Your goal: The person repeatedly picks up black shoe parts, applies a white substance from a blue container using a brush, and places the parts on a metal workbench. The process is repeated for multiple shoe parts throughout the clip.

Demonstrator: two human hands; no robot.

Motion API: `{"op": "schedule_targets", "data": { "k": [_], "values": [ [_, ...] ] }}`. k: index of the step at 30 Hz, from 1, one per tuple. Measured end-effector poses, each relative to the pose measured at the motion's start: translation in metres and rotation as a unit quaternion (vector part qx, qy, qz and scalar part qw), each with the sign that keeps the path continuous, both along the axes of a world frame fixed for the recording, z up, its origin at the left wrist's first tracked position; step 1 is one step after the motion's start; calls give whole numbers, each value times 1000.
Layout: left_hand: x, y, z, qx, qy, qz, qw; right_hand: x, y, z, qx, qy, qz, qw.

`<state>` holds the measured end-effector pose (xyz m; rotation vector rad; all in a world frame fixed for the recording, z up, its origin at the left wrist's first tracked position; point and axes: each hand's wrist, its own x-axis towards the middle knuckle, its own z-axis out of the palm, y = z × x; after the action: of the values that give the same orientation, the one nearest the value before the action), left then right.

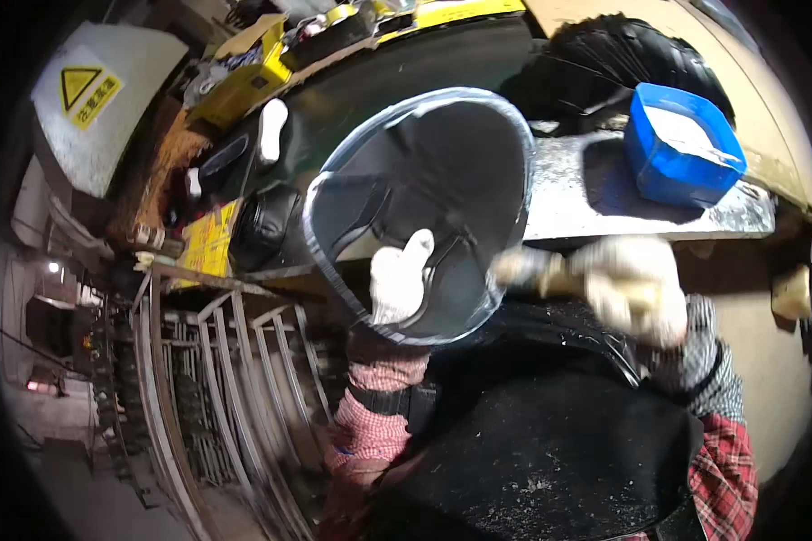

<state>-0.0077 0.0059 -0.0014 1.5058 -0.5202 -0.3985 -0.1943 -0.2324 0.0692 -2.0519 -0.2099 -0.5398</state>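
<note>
A large black rounded piece (460, 149), open like a bowl and looking like a boot upper, is held up in front of me; a whitish coating runs round its edge. My left hand (397, 284), in a white glove, is inside its lower left part, closed against the dark material with the thumb pointing up. My right hand (636, 284), in a stained pale glove and blurred by motion, is closed round a brush (537, 272). The brush's tip is at the piece's lower right edge. Beyond that hand stands a blue tub (681, 176) with white stuff in it.
The tub stands on a white-spattered board (559, 194). Behind it is a heap of black pieces (622, 63). Left of the piece lie a white sole (272, 131), a black shoe-like item (266, 221) and a yellow carton (244, 90). A metal rack (235, 361) stands at lower left.
</note>
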Motion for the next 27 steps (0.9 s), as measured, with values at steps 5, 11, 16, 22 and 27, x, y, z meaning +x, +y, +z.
{"op": "schedule_targets", "data": {
  "k": [5, 11, 16, 22, 27],
  "values": [
    [-38, -3, 36, -91, 140, 76, 983, 20, -27, -5, 54, -137, -220, 964],
    [-16, 7, 22, 182, -562, 94, 801, 7, -8, -6, -54, -51, 17, 997],
    [-38, -22, 81, 104, -521, 25, 847, 14, 10, 2, -16, 74, 166, 983],
    [-9, 25, -26, 283, -594, 86, 748, 10, -14, 2, 201, 218, 86, 951],
    [-39, -6, 2, -16, 23, 86, 996, 24, -40, -10, 35, -106, -179, 977]
  ]
}}
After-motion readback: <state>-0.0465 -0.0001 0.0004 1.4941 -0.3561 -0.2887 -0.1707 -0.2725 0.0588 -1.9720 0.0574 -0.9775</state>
